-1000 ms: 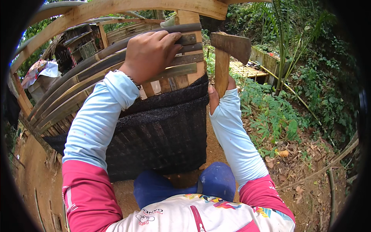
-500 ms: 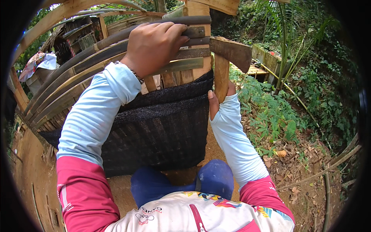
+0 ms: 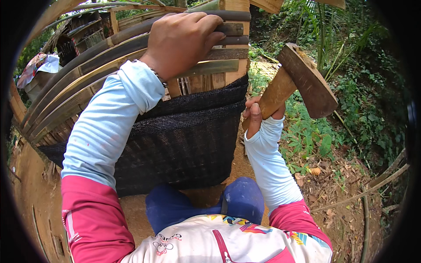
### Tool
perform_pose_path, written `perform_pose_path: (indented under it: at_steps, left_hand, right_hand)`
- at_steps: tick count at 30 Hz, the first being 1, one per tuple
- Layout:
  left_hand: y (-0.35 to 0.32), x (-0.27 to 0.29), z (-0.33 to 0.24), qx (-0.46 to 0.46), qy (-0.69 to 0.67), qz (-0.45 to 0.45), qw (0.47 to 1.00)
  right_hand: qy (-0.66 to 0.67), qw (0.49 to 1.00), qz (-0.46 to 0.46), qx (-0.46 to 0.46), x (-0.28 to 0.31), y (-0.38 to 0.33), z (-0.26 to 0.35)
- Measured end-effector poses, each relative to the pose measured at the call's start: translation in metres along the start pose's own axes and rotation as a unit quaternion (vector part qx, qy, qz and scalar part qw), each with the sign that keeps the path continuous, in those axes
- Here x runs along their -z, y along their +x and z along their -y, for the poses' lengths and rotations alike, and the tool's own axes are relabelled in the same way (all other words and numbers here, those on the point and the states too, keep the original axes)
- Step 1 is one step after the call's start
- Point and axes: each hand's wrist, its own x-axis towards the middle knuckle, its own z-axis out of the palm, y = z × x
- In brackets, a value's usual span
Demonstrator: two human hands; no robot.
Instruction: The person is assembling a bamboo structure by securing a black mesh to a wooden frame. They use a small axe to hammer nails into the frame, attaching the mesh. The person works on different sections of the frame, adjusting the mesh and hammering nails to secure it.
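My left hand (image 3: 180, 44) is closed over the top dark bamboo slat (image 3: 131, 37) of a slatted panel, close to its right end. My right hand (image 3: 258, 115) grips the wooden handle of an axe (image 3: 277, 93). The axe's rusty metal head (image 3: 309, 81) is raised to the right of the panel, apart from it, with the blade edge toward the lower right. Several bamboo slats end at an upright wooden post (image 3: 231, 79). Black netting (image 3: 175, 147) covers the panel's lower part, in front of my knees.
A hut with bamboo walls (image 3: 90, 33) stands at the far left, near a pale crumpled sheet (image 3: 47, 64). Green plants (image 3: 309, 136) grow on the slope to the right. Dry branches (image 3: 368, 193) lie at the lower right, and bare earth (image 3: 33, 171) lies at the left.
The axe head has swung away from the slat ends, to the right, and the handle now leans. My left hand stays on the top slat.
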Motion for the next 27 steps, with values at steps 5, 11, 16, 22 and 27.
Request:
perform_pose_path:
  at_steps: [5, 11, 16, 22, 27]
  left_hand:
    - [-0.002, -0.002, 0.001, -0.016, 0.019, 0.005, 1.0]
    - [0.002, 0.0, 0.0, -0.028, 0.027, 0.021, 0.999]
    - [-0.001, -0.002, 0.001, -0.028, 0.035, 0.035, 0.998]
    - [0.004, 0.002, -0.001, -0.042, 0.045, 0.034, 0.998]
    - [0.007, 0.006, -0.005, -0.054, 0.044, 0.026, 0.997]
  right_hand:
    - [-0.005, 0.998, -0.003, -0.059, 0.002, -0.008, 0.001]
    - [-0.008, 0.998, 0.005, -0.066, 0.006, -0.021, 0.003]
    - [-0.031, 0.997, 0.017, -0.069, 0.008, -0.03, -0.001]
    - [-0.046, 0.997, 0.015, -0.057, 0.008, -0.036, -0.007]
    - [-0.069, 0.995, 0.019, -0.073, 0.005, -0.036, -0.006]
